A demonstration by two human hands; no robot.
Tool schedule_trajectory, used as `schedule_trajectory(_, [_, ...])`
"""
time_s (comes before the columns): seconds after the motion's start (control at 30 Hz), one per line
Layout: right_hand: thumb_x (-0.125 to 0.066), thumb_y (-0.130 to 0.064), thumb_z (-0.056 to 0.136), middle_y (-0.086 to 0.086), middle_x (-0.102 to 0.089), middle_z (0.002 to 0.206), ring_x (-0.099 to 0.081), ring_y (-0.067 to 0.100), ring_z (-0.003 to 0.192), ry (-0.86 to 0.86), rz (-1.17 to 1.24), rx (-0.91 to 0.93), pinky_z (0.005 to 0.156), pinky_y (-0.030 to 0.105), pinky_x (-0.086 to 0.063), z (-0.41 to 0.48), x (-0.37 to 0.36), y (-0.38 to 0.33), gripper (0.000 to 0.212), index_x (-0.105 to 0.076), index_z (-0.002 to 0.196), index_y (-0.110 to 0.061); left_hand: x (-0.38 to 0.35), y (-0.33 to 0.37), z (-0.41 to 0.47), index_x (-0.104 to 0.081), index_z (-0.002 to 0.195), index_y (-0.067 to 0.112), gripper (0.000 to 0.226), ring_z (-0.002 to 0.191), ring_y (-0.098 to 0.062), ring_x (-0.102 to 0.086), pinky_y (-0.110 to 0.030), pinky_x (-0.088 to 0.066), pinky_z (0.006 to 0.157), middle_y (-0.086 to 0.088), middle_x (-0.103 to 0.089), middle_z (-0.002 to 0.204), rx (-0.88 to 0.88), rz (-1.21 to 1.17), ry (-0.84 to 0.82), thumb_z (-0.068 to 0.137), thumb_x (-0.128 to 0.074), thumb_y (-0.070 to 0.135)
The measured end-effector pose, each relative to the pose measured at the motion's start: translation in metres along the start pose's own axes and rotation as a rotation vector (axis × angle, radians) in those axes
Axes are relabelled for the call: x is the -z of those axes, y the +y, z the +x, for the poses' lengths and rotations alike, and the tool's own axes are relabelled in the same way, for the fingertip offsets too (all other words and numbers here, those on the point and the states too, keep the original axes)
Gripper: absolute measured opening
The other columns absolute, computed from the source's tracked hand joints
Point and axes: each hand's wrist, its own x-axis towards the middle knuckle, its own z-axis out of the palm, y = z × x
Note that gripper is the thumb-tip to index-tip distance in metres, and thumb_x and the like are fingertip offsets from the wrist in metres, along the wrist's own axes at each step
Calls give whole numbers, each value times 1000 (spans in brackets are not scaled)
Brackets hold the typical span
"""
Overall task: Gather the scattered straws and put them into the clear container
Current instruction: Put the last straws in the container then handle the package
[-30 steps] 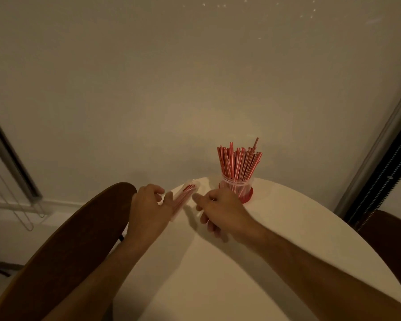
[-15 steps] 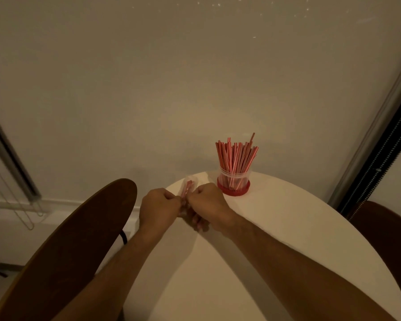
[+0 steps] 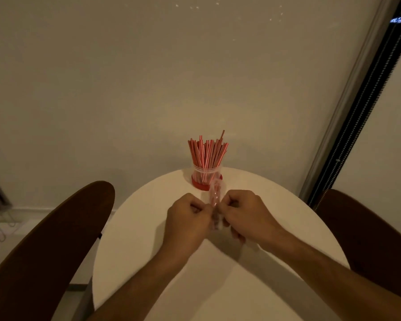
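Straws stand upright in the clear container at the table's far edge, while left hand and right hand pinch a transparent wrapped bundle from opposite sides, probably to open it.

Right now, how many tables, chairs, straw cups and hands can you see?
Tables: 1, the round white table.
Chairs: 2, a brown chair on the left and another brown chair on the right.
Straw cups: 1, the clear container, full of red straws.
Hands: 2, the left hand and the right hand.
Total: 6.
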Motion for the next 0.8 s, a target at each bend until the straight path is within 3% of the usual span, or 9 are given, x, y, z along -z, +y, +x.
schedule_trajectory(0.13, [-58, -19, 85, 7, -68, 58, -56, 19, 36, 72, -46, -8, 36, 27, -42, 18, 39, 15, 19, -66, 68, -15, -44, 19, 11, -66, 73, 18, 9, 56, 2, -59, -7, -39, 44, 8, -65, 65, -1, -90, -1, 82, -67, 16])
schedule_trajectory(0.2, [-60, -20, 87, 7, -69, 61, -55, 15, 37, 103, -55, -27, 36, 26, -42, 33, 51, 22, 18, -68, 71, -15, -63, 23, 21, -65, 70, 20, 14, 69, -5, -64, -11, -42, 50, 8, -69, 74, 17, -114, 7, 84, -66, 14])
schedule_trajectory(0.3, [-63, -21, 88, 8, -69, 64, -53, 14, 40, 109, -19, -49, 39, 26, -42, 55, 61, 31, 19, -69, 73, -12, -88, 24, 36, -66, 70, 13, 15, 116, -16, -61, -24, -53, 75, 1, -68, 122, 44, -158, 40, 84, -64, 8])
schedule_trajectory(0.37, [-63, -21, 89, 9, -69, 66, -52, 13, 42, 97, 3, -64, 40, 24, -41, 67, 63, 37, 19, -69, 74, -11, -100, 23, 45, -68, 71, 11, 13, 118, -16, -59, -18, -48, 65, 0, -61, 135, 63, -110, 83, 83, -63, 7])
schedule_trajectory(0.47, [-62, -17, 91, 8, -68, 68, -51, 8, 39, 89, 33, -90, 39, 19, -39, 82, 59, 45, 18, -70, 77, -9, -112, 18, 55, -65, 64, 19, 21, 103, -22, -66, -14, -37, 52, -6, -67, 126, 89, -63, 160, 84, -65, 13])
schedule_trajectory(0.57, [-62, -16, 92, 7, -68, 68, -51, 4, 37, 90, 43, -101, 38, 17, -39, 93, 53, 52, 18, -70, 78, -9, -119, 15, 61, -69, 72, 18, 15, 94, -26, -69, -18, -42, 52, -7, -73, 112, 102, -13, 221, 86, -65, 16])
schedule_trajectory(0.67, [-63, -17, 93, 5, -69, 69, -57, 8, 47, 79, -10, -94, 43, 20, -42, 101, 48, 55, 17, -70, 78, -11, -121, 13, 62, -76, 88, 12, 12, 76, -20, -68, -27, -52, 60, -2, -74, 86, 137, -4, 264, 88, -65, 17])
schedule_trajectory(0.8, [-64, -18, 92, 4, -68, 64, -55, 8, 44, 73, -31, -109, 38, 19, -41, 108, 46, 59, 19, -70, 76, -9, -120, 10, 60, -75, 80, 11, 20, 57, -9, -56, -20, -38, 48, 5, -64, 65, 127, -31, 274, 90, -64, 25])
